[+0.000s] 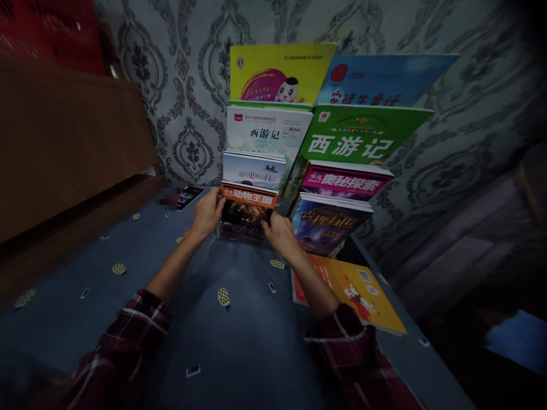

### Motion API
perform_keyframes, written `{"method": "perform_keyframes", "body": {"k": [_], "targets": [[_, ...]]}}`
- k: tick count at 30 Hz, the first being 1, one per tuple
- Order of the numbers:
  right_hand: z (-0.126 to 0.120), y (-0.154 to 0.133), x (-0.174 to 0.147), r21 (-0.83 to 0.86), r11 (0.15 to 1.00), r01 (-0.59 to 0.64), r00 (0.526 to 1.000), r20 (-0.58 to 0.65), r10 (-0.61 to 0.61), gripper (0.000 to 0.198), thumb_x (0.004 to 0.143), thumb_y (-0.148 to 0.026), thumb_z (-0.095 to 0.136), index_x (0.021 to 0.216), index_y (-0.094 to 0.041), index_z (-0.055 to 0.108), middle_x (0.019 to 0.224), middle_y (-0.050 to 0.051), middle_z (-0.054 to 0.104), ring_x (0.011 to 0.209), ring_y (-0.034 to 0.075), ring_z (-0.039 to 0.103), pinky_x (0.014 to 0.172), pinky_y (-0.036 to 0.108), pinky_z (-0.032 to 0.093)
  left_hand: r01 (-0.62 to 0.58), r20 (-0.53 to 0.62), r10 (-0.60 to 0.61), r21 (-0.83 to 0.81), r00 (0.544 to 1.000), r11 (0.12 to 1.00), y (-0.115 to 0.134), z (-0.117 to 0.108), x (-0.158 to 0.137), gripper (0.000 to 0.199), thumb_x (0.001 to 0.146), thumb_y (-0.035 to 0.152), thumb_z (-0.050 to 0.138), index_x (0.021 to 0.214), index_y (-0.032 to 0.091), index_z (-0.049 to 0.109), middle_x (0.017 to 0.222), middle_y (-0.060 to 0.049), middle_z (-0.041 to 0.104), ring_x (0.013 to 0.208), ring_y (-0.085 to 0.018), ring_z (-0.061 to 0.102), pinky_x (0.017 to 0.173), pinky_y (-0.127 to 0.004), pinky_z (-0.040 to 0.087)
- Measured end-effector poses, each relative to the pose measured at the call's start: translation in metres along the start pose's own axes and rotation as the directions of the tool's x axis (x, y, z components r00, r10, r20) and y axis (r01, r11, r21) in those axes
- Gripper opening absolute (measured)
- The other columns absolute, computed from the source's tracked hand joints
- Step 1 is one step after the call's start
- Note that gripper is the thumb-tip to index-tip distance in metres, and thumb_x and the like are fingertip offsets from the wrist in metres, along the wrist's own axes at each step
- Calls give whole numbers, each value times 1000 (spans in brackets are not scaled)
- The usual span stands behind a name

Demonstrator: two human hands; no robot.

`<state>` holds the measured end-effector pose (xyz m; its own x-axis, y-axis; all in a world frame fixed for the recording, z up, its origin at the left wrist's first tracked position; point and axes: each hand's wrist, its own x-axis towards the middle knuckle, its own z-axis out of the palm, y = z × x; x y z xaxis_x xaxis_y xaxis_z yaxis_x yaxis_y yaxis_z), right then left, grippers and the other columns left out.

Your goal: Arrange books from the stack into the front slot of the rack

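Observation:
My left hand [208, 212] and my right hand [280, 232] grip the two sides of a book with an orange band and a lion on its cover [247, 208]. It stands upright at the front of the left row of books. Behind it rise a pale blue book [252, 169], a white book [267, 131] and a tall yellow book [277, 68]. In the right row, close to my right hand, stands a dark blue book [329, 219]. A magenta book [344, 181], a green book [365, 134] and a blue book [384, 77] stand behind that one.
An orange-yellow book [354, 290] lies flat beside my right forearm. A dark flat item [188, 196] lies left of my left hand, on the blue patterned cloth [171, 319]. Wooden furniture [72, 148] borders the left side, and a patterned wall [188, 97] stands behind the books.

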<state>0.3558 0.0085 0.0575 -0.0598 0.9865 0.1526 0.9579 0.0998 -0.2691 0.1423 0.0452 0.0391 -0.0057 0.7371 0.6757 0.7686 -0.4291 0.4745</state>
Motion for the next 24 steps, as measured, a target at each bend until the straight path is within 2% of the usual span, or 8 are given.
{"method": "perform_keyframes", "body": {"k": [5,13,24], "targets": [[-2,-4,-2,-25,999,-27,999,20,28,31,105,-26,47,127,-10,62,118,22,75,114,32,72,88,34,51,-8,17,8,7,1000,1000,3,3,-2,16,95,17,54,111,19,56,100,-9,70,93,-24,66,82,-34,48],[-3,-4,-2,-48,999,-24,998,49,26,32,105,-28,46,126,-12,64,119,21,75,114,31,72,88,33,52,-17,17,16,82,1000,996,0,5,-2,12,94,17,53,105,21,56,97,-7,68,89,-23,64,82,-34,48],[-1,-1,0,-45,999,12,999,50,-10,34,105,-28,45,127,-8,62,119,23,74,115,33,71,88,34,51,-22,26,22,26,999,999,-4,3,1,11,96,16,47,99,20,57,97,-10,68,94,-24,64,85,-35,47]]}}
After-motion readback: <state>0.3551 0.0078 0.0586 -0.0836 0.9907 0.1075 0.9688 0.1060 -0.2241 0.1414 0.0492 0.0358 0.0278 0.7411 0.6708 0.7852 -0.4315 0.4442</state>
